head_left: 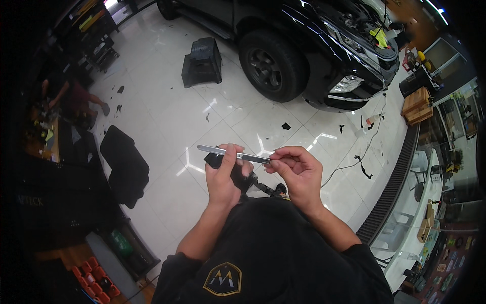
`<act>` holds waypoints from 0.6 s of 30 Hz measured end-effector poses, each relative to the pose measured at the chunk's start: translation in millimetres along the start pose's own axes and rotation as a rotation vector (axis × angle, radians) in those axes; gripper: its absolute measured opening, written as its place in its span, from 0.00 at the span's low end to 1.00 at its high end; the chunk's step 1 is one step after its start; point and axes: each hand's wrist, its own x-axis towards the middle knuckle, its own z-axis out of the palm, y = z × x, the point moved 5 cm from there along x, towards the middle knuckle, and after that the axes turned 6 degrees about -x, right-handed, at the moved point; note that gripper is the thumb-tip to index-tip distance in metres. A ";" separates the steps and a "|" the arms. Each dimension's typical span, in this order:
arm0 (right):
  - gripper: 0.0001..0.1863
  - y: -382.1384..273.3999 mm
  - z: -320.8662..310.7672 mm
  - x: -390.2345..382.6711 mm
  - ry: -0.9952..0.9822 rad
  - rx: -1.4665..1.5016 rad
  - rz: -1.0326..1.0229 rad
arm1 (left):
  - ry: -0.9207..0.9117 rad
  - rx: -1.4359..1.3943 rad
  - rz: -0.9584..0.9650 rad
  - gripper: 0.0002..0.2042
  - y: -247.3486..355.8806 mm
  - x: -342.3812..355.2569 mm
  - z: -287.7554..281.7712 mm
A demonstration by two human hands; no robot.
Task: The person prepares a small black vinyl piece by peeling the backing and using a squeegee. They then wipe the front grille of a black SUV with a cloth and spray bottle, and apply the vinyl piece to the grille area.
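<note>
A slim silver snap-off cutter knife (pixel 207 149) is held level in front of my chest. My left hand (pixel 221 177) is closed round its metal body, thumb on top. Below the knife, a small black piece (pixel 213 160) shows against the left hand; whether that hand grips it too is unclear. With thumb and fingertips, my right hand (pixel 300 172) pinches the dark right end of the knife. The fingertips hide the very tip.
A black car (pixel 316 45) stands ahead, its hood raised. A black step stool (pixel 202 63) is near its front wheel (pixel 268 66). Black scraps (pixel 286 126) and a cable (pixel 349 164) lie on the tiled floor. At left, another person (pixel 76 99) is beside a dark bench.
</note>
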 end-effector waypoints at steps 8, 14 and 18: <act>0.11 -6.3 2.6 3.2 0.015 -0.021 -0.010 | -0.011 0.140 0.089 0.12 -1.2 -2.3 -0.5; 0.11 -6.7 3.8 0.7 -0.026 -0.099 -0.041 | 0.016 0.129 0.071 0.13 -2.9 -3.8 -1.3; 0.11 -6.7 4.6 -2.2 -0.051 -0.183 -0.092 | 0.007 0.115 0.046 0.13 -6.0 -6.5 0.7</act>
